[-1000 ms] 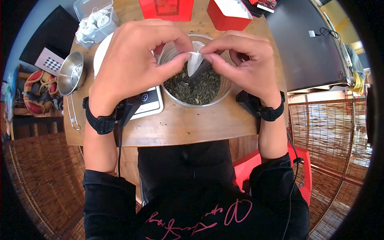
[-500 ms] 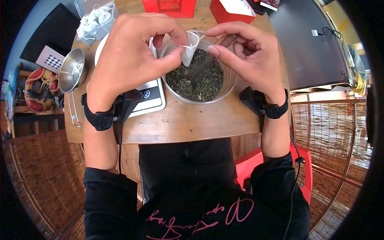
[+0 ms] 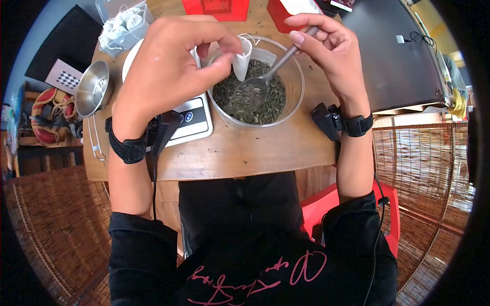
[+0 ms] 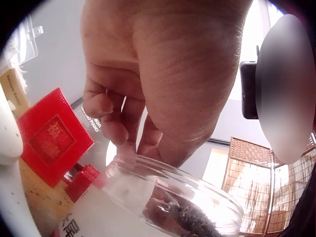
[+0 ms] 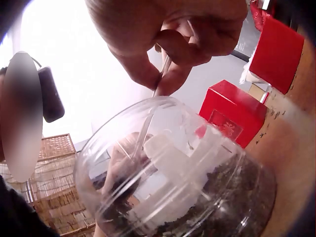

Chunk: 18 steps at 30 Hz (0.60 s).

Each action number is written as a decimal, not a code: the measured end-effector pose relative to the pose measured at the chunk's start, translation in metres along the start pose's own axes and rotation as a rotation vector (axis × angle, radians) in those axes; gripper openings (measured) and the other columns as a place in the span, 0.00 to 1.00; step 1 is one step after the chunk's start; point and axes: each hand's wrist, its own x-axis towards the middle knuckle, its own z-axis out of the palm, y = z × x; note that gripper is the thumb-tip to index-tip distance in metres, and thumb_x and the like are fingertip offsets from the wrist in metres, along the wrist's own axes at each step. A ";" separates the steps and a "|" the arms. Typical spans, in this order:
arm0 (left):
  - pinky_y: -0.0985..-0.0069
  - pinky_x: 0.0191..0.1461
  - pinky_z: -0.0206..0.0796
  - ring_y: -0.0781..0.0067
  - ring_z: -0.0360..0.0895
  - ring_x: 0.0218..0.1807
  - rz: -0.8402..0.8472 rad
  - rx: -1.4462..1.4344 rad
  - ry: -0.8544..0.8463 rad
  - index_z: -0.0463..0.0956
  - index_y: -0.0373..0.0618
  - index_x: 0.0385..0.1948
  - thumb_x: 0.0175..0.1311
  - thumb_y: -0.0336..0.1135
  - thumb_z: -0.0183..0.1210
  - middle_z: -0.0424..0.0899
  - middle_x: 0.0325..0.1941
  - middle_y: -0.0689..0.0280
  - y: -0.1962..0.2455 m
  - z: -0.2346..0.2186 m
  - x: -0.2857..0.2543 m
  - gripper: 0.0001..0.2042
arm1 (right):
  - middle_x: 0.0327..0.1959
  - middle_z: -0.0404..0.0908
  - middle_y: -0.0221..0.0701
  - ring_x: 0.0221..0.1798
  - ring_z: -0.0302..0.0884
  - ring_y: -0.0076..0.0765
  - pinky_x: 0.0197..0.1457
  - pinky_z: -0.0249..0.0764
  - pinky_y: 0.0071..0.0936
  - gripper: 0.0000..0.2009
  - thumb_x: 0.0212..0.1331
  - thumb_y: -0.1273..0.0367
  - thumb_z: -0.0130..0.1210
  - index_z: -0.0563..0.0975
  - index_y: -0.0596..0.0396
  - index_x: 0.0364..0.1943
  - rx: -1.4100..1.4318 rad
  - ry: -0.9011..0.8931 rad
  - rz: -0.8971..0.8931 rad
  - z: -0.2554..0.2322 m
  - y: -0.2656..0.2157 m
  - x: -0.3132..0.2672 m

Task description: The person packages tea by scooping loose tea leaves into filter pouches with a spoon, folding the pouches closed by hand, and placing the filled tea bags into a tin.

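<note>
My left hand (image 3: 176, 66) pinches the edge of a small white tea bag (image 3: 241, 66) between thumb and forefinger. The bag's mouth gapes upward over a clear plastic tub (image 3: 302, 84). Dark, dry tea leaves (image 3: 260, 116) lie in the tub. In my right hand (image 3: 334, 51) is a metal spoon (image 3: 282, 62), gripped near the handle's end. Its bowl, heaped with leaves, is down in the tub just below the bag. In the right wrist view, the spoon handle (image 5: 146, 123) slants over the tub's rim.
A white kitchen scale (image 3: 196, 127) stands left of the tub, partly under my left hand. Farther left are a steel pan (image 3: 93, 89) and a clear box (image 3: 120, 43) of filled tea bags. Red boxes (image 3: 217, 9) stand behind; loose leaf bits dot the wooden table (image 3: 265, 158).
My right hand has let go of the bag's edge, moved up and right, and lifted the spoon's handle. The bag's mouth has opened; my left hand has shifted slightly left with it.
</note>
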 end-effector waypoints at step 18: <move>0.68 0.47 0.73 0.61 0.82 0.43 0.121 0.125 -0.061 0.86 0.41 0.33 0.54 0.23 0.67 0.85 0.37 0.63 0.006 0.003 0.003 0.06 | 0.25 0.76 0.19 0.24 0.59 0.07 0.25 0.46 0.14 0.16 0.65 0.73 0.64 0.82 0.63 0.54 -0.085 0.449 -0.077 -0.036 -0.004 0.005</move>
